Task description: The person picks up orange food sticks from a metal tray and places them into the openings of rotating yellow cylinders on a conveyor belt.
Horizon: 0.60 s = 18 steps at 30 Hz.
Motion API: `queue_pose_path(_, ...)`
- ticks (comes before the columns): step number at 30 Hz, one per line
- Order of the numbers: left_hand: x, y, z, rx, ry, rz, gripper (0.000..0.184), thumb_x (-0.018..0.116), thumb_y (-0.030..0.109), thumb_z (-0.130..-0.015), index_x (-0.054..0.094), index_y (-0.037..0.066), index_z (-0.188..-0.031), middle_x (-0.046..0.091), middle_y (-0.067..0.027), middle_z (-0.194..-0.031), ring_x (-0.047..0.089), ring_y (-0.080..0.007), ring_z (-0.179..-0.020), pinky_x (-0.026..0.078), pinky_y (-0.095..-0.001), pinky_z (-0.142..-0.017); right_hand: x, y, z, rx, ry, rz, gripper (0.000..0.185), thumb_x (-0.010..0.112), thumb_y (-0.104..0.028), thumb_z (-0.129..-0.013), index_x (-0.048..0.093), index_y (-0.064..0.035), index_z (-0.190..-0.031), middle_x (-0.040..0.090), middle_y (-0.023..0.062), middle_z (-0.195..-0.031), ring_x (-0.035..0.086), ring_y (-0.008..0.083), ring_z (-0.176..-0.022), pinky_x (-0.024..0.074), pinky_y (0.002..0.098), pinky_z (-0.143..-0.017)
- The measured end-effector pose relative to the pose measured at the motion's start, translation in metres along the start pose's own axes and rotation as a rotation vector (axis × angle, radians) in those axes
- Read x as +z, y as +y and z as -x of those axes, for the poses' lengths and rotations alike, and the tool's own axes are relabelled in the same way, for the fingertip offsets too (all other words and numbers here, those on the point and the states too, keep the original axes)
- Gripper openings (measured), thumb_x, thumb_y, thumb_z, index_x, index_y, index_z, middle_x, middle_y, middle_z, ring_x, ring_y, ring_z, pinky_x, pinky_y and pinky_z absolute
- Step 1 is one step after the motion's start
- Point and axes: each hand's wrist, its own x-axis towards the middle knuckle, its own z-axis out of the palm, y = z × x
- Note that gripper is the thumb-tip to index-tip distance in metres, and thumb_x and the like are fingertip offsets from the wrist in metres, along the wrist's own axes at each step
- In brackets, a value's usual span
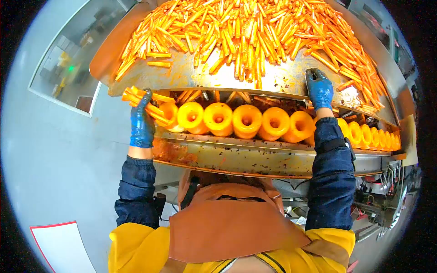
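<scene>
My left hand (142, 125), in a stained blue glove, is closed around a bundle of orange sticks (132, 96). It is at the left end of a row of round yellow-orange cups (218, 119) with holes in their centres. My right hand (321, 91), gloved the same way, rests at the front edge of the metal tray (277, 79), with its darkened fingers on the surface. I see nothing in it. Beyond it lies a large heap of loose orange sticks (246, 36), spread over the tray. Just past the cups, more sticks lie in a narrow trough, partly hidden.
A metal ledge (236, 154), specked with dark bits, runs along the near side of the cups. A brown apron (232, 230) covers my front. At the left is a grey wall with a window (68, 59); equipment (380, 195) stands at the lower right.
</scene>
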Motion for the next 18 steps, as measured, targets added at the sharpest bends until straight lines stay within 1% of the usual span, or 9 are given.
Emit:
queue_pose_path(1, -0.002, -0.004, 0.007, -0.052, 0.04, -0.098, 0.026, 0.068, 0.013, -0.079, 0.057, 0.006, -0.102, 0.058, -0.0025, -0.089, 0.056, -0.014, -0.081, 0.046, -0.0275, -0.074, -0.001, -0.001, 0.001, -0.005, -0.004, -0.001, 0.035, 0.047, -0.039, -0.088, 0.064, -0.0109, -0.101, 0.062, 0.0161, -0.105, 0.059, 0.0339, -0.095, 0.0462, 0.0419, -0.085)
queue_pose_path(3, -0.004, -0.018, 0.014, -0.022, 0.007, -0.313, 0.026, 0.069, 0.013, -0.078, 0.058, 0.007, -0.101, 0.059, -0.0021, -0.088, 0.056, -0.0127, -0.079, 0.046, -0.0273, -0.071, -0.002, -0.001, -0.001, -0.025, 0.001, 0.031, 0.035, 0.046, -0.039, -0.088, 0.064, -0.0108, -0.101, 0.062, 0.0163, -0.105, 0.059, 0.0342, -0.095, 0.046, 0.0421, -0.085)
queue_pose_path(4, -0.006, -0.019, 0.016, -0.094, -0.007, -0.43, 0.024, 0.07, 0.012, -0.078, 0.06, 0.008, -0.099, 0.06, -0.002, -0.086, 0.057, -0.0115, -0.076, 0.046, -0.0267, -0.067, 0.001, 0.002, -0.002, -0.027, -0.001, 0.053, 0.035, 0.046, -0.039, -0.088, 0.064, -0.0105, -0.1, 0.062, 0.0164, -0.104, 0.059, 0.0345, -0.095, 0.0457, 0.0423, -0.085)
queue_pose_path(7, -0.005, -0.016, 0.024, -0.152, -0.042, -0.477, 0.029, 0.066, 0.016, -0.081, 0.06, 0.005, -0.107, 0.062, -0.0013, -0.087, 0.057, -0.0124, -0.072, 0.046, -0.0254, -0.065, -0.001, -0.001, -0.001, -0.016, 0.013, 0.06, 0.035, 0.047, -0.039, -0.088, 0.065, -0.0105, -0.099, 0.062, 0.0167, -0.104, 0.059, 0.0349, -0.095, 0.0458, 0.0428, -0.084)
queue_pose_path(9, -0.009, -0.013, 0.017, -0.116, 0.028, -0.16, 0.022, 0.065, 0.012, -0.081, 0.059, 0.009, -0.102, 0.06, -0.001, -0.084, 0.058, -0.0128, -0.076, 0.047, -0.0274, -0.066, 0.001, 0.0, -0.002, -0.013, 0.014, 0.057, 0.035, 0.047, -0.039, -0.088, 0.065, -0.0101, -0.099, 0.062, 0.017, -0.103, 0.059, 0.0354, -0.094, 0.046, 0.0432, -0.084)
queue_pose_path(11, -0.014, -0.007, 0.01, -0.043, 0.067, 0.126, 0.023, 0.061, 0.011, -0.084, 0.057, 0.007, -0.106, 0.059, -0.002, -0.091, 0.058, -0.0152, -0.084, 0.048, -0.0296, -0.075, 0.003, 0.003, -0.002, -0.037, 0.035, 0.046, 0.036, 0.047, -0.04, -0.088, 0.065, -0.0106, -0.099, 0.062, 0.0173, -0.103, 0.059, 0.0357, -0.093, 0.0463, 0.0433, -0.083)
queue_pose_path(13, -0.026, -0.005, -0.002, 0.051, 0.101, 0.2, 0.032, 0.06, 0.016, -0.087, 0.054, 0.008, -0.117, 0.056, -0.0043, -0.109, 0.053, -0.0164, -0.102, 0.043, -0.033, -0.091, 0.004, 0.004, -0.003, -0.036, 0.039, 0.048, 0.035, 0.047, -0.04, -0.088, 0.065, -0.0108, -0.099, 0.062, 0.0171, -0.104, 0.059, 0.0356, -0.093, 0.0465, 0.0431, -0.083)
queue_pose_path(16, -0.029, 0.003, -0.01, 0.057, 0.066, 0.253, 0.037, 0.06, 0.018, -0.087, 0.053, 0.008, -0.122, 0.056, -0.0038, -0.112, 0.053, -0.0152, -0.104, 0.043, -0.032, -0.091, 0.002, 0.001, -0.002, -0.026, 0.031, 0.054, 0.036, 0.047, -0.04, -0.088, 0.065, -0.011, -0.099, 0.062, 0.0168, -0.104, 0.059, 0.0354, -0.094, 0.0466, 0.0428, -0.083)
queue_pose_path(18, -0.028, 0.006, -0.011, -0.033, 0.063, 0.1, 0.038, 0.061, 0.019, -0.087, 0.053, 0.006, -0.122, 0.057, -0.0032, -0.11, 0.054, -0.0144, -0.101, 0.043, -0.0307, -0.09, 0.0, -0.001, -0.002, -0.017, 0.017, 0.06, 0.036, 0.047, -0.04, -0.088, 0.065, -0.011, -0.099, 0.062, 0.0166, -0.104, 0.059, 0.0352, -0.094, 0.0466, 0.0426, -0.083)
